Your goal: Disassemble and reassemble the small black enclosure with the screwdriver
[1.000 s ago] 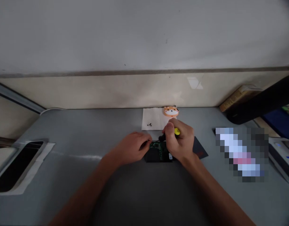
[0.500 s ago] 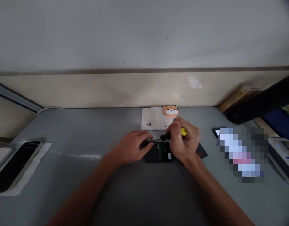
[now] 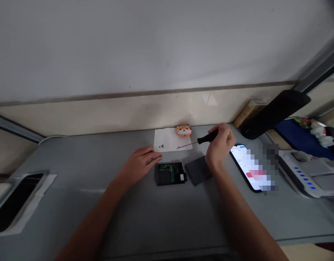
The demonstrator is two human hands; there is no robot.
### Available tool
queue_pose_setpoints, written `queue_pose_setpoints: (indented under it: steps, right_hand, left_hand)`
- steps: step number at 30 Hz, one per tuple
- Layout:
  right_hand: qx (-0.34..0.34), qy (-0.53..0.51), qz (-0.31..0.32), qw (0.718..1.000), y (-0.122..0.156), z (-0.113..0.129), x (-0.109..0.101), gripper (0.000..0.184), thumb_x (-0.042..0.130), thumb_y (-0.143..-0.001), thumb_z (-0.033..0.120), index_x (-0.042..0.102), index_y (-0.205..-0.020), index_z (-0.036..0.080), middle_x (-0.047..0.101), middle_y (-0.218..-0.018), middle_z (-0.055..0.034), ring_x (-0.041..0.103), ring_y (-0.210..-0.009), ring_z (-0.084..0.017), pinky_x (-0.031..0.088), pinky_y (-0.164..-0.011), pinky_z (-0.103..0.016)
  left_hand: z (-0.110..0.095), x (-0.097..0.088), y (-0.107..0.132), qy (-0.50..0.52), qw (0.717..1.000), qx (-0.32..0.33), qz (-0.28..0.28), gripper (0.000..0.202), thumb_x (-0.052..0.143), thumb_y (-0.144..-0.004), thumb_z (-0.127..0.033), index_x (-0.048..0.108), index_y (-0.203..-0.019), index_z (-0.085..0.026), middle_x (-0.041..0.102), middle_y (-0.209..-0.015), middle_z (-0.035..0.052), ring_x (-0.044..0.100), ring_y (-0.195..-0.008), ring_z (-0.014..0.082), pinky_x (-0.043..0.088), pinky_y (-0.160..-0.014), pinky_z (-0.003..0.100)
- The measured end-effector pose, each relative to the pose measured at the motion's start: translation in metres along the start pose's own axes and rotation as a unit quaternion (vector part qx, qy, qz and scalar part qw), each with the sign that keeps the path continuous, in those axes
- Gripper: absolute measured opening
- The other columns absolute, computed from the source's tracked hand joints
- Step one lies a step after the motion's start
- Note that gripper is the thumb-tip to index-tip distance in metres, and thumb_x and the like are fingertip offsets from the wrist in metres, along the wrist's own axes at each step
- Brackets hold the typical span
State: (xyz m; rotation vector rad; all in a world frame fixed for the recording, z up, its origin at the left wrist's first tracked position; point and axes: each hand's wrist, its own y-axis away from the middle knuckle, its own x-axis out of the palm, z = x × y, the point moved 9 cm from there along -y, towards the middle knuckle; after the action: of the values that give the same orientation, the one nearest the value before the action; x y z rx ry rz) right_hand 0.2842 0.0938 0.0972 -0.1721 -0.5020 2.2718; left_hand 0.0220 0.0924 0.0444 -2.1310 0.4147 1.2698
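My right hand (image 3: pixel 219 144) is closed around a black-handled screwdriver (image 3: pixel 207 137) with a yellow end, lifted above the grey table (image 3: pixel 145 214); its thin shaft points left over a white paper sheet (image 3: pixel 168 140). A small black device (image 3: pixel 170 173) with an exposed green circuit board lies open on the table. My left hand (image 3: pixel 141 163) rests flat beside the device's left edge, fingers loosely extended and touching its corner. A dark grey cover plate (image 3: pixel 198 169) lies just right of the device, under my right wrist. Several tiny black screws (image 3: pixel 161 146) sit on the paper.
An orange animal-face figure (image 3: pixel 183 130) sits at the paper's far edge. A lit phone (image 3: pixel 247 165) lies to the right, then a white machine with blue buttons (image 3: pixel 305 172). A black lamp-like arm (image 3: pixel 275 112) and a book (image 3: pixel 247 112) stand at back right. A recessed slot (image 3: pixel 14 199) is at far left.
My right hand lifted the screwdriver off the device and moved up and right. The view swung right, showing the phone and the cover plate. My left hand stayed beside the device.
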Motion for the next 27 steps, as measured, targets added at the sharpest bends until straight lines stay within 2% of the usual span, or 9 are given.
queue_pose_setpoints:
  steps: [5, 8, 12, 16, 20, 22, 24, 25, 27]
  right_hand:
    - [0.094, -0.026, -0.086, 0.991, -0.01, -0.027, -0.02, 0.033, 0.036, -0.09, 0.039, 0.043, -0.061, 0.024, 0.046, -0.063, -0.0001, 0.048, -0.064, -0.016, 0.038, -0.056, -0.029]
    - [0.09, -0.024, -0.103, 0.99, -0.013, -0.03, -0.027, 0.033, 0.035, -0.09, 0.039, 0.042, -0.062, 0.025, 0.046, -0.064, -0.0002, 0.048, -0.066, -0.017, 0.038, -0.057, -0.029]
    - [0.079, -0.035, -0.087, 0.992, -0.015, -0.034, -0.026, 0.032, 0.037, -0.089, 0.04, 0.044, -0.061, 0.025, 0.043, -0.062, 0.0016, 0.046, -0.063, -0.016, 0.037, -0.058, -0.03]
    - [0.06, -0.054, -0.083, 0.993, -0.016, -0.031, -0.025, 0.031, 0.04, -0.086, 0.037, 0.047, -0.059, 0.025, 0.043, -0.06, 0.0023, 0.044, -0.06, -0.015, 0.035, -0.058, -0.03]
    - [0.065, -0.05, -0.084, 0.993, -0.021, -0.029, -0.029, 0.033, 0.039, -0.089, 0.036, 0.047, -0.059, 0.024, 0.044, -0.059, 0.002, 0.044, -0.06, -0.015, 0.035, -0.057, -0.029]
    - [0.063, -0.059, -0.094, 0.992, -0.025, -0.027, -0.034, 0.034, 0.039, -0.09, 0.036, 0.046, -0.059, 0.024, 0.043, -0.059, 0.0021, 0.043, -0.06, -0.015, 0.034, -0.056, -0.028]
    - [0.05, -0.071, -0.098, 0.991, -0.03, -0.022, -0.038, 0.035, 0.041, -0.09, 0.035, 0.046, -0.058, 0.023, 0.042, -0.058, 0.0023, 0.043, -0.06, -0.014, 0.033, -0.054, -0.027]
    - [0.04, -0.074, -0.095, 0.992, -0.033, -0.02, -0.039, 0.035, 0.042, -0.09, 0.034, 0.046, -0.057, 0.023, 0.041, -0.057, 0.0026, 0.042, -0.059, -0.014, 0.032, -0.054, -0.027]
    - [0.016, -0.064, -0.088, 0.994, -0.036, -0.013, -0.041, 0.035, 0.043, -0.089, 0.03, 0.046, -0.055, 0.023, 0.039, -0.055, 0.003, 0.041, -0.058, -0.013, 0.031, -0.054, -0.028]
  left_hand:
    - [-0.009, 0.009, -0.02, 0.013, 0.999, 0.002, 0.042, 0.035, 0.045, -0.107, -0.04, 0.077, -0.101, -0.025, 0.075, -0.095, 0.0049, 0.069, -0.094, 0.0216, 0.054, -0.088, 0.033]
    - [-0.015, 0.021, -0.046, 0.011, 0.996, 0.01, 0.087, 0.034, 0.046, -0.106, -0.039, 0.077, -0.103, -0.024, 0.075, -0.097, 0.005, 0.07, -0.092, 0.0207, 0.052, -0.083, 0.031]
    - [-0.01, 0.034, -0.081, -0.023, 0.992, -0.011, 0.121, 0.026, 0.053, -0.103, -0.032, 0.077, -0.101, -0.021, 0.073, -0.094, 0.0067, 0.069, -0.088, 0.0211, 0.05, -0.081, 0.031]
    - [-0.005, 0.04, -0.095, -0.041, 0.986, -0.039, 0.16, 0.022, 0.059, -0.1, -0.032, 0.078, -0.097, -0.02, 0.072, -0.093, 0.0068, 0.069, -0.086, 0.0216, 0.049, -0.079, 0.031]
    - [-0.007, 0.026, -0.076, -0.009, 0.982, -0.112, 0.15, 0.03, 0.055, -0.1, -0.042, 0.075, -0.109, -0.021, 0.073, -0.099, 0.0071, 0.068, -0.083, 0.0214, 0.052, -0.078, 0.032]
    - [-0.02, 0.02, -0.054, 0.034, 0.983, -0.118, 0.138, 0.039, 0.06, -0.097, -0.05, 0.069, -0.126, -0.024, 0.071, -0.118, 0.0082, 0.068, -0.101, 0.0244, 0.053, -0.09, 0.035]
    - [-0.035, 0.023, -0.028, 0.059, 0.982, -0.099, 0.15, 0.058, 0.072, -0.089, -0.052, 0.06, -0.141, -0.029, 0.064, -0.138, 0.0085, 0.06, -0.124, 0.0296, 0.048, -0.106, 0.041]
    - [-0.041, 0.028, -0.014, 0.06, 0.98, -0.092, 0.164, 0.065, 0.077, -0.085, -0.051, 0.057, -0.143, -0.031, 0.061, -0.142, 0.0077, 0.055, -0.132, 0.0318, 0.045, -0.111, 0.044]
    - [-0.045, 0.039, 0.008, 0.064, 0.978, -0.092, 0.178, 0.061, 0.075, -0.089, -0.044, 0.054, -0.145, -0.035, 0.06, -0.145, 0.005, 0.052, -0.136, 0.031, 0.039, -0.117, 0.048]
